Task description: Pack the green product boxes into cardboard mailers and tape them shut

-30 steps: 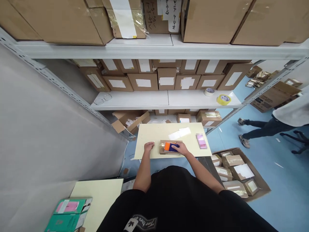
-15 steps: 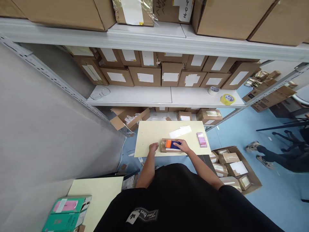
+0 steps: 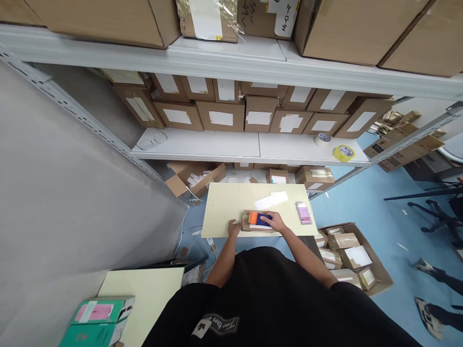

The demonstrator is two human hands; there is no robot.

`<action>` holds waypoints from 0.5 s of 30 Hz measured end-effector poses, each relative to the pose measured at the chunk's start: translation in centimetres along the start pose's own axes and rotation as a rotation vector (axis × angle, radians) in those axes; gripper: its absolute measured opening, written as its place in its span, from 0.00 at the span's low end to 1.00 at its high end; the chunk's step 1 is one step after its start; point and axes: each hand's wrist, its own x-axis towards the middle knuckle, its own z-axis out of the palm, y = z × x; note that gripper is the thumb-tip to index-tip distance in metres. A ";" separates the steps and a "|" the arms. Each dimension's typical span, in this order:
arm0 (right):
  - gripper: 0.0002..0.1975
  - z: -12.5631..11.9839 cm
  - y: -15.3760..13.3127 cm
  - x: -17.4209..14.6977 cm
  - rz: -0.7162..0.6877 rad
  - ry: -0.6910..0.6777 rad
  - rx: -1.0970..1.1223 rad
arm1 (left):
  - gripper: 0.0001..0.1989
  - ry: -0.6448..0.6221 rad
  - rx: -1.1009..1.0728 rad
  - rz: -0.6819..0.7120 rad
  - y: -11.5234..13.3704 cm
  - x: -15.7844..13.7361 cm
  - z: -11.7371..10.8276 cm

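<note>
Nearest, on this side of the cream table point(image 3: 224, 200), the wearer's black shirt point(image 3: 282, 299) carries a patch point(image 3: 226, 324) whose first word seems to read "Time"; the rest is blurred. Also this side of the table, to its left, a teal box point(image 3: 87, 332) is cut off by the picture's bottom edge. At the table's near edge lies a small taped carton point(image 3: 246, 220), its right end partly hidden by the right hand point(image 3: 276, 221). That hand's fingers are clamped on an orange-and-navy tool point(image 3: 255, 218) over the carton's top; its underside is hidden. The left hand point(image 3: 234, 226) is at the table's near edge, just beside the carton; whether its fingers grip anything, I cannot tell. Farther up the table, white paper slips point(image 3: 271, 199) show no legible print, and a pink item point(image 3: 304, 214) at the right end is pixelated. Right of the table, a sleeve partly covers a big carton point(image 3: 384, 284) of parcels. Beyond the table, shelved boxes point(image 3: 220, 118) bear unreadable white labels; high above it, a cut-off box point(image 3: 255, 24) shows handwriting, "2-13" among it.
</note>
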 end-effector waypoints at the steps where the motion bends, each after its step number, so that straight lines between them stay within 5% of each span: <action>1: 0.24 0.0 0.0 0.1 0.004 -0.002 -0.003 | 0.18 0.028 0.013 0.014 -0.1 -0.1 -0.1; 7: 0.26 -0.5 -0.5 0.9 0.004 -0.033 -0.045 | 0.24 -0.011 0.056 0.166 0.7 0.2 0.7; 15: 0.29 -1.3 -0.2 0.6 0.050 -0.002 -0.320 | 0.24 0.030 0.232 0.188 0.4 0.4 1.9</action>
